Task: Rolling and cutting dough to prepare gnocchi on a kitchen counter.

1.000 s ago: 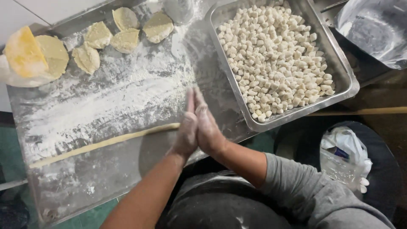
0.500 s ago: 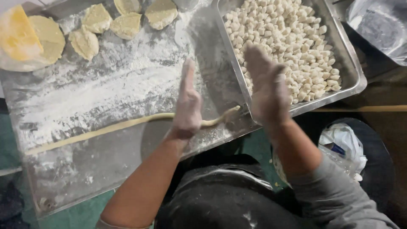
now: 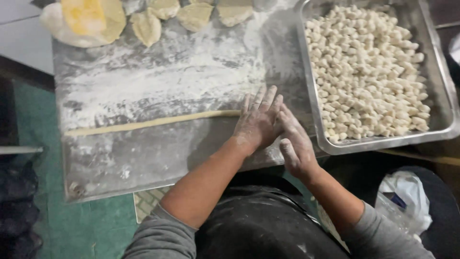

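One long, thin dough rope (image 3: 153, 122) is laid across the floured metal tray (image 3: 143, 163), its right end covered by the left hand (image 3: 258, 122), pressed flat with fingers spread. The right hand (image 3: 294, 148) is rested alongside, fingers loosely together, nothing pinched. The rope is judged rolled out but uncut. Many small dough pieces (image 3: 369, 72) are already heaped in the neighbouring pan (image 3: 443, 115); flattened dough rounds (image 3: 194, 14) are seen beyond.

A single view from a camera worn on the person's head, looking steeply down and forward, close over the work. Both hands, left hand (image 3: 258, 120) and right hand (image 3: 294, 146), sit near the centre. Beyond and left of them spreads the floured board (image 3: 158, 81); right of them, a metal tray (image 3: 443, 96). The person's arms and lap fill the bottom edge.
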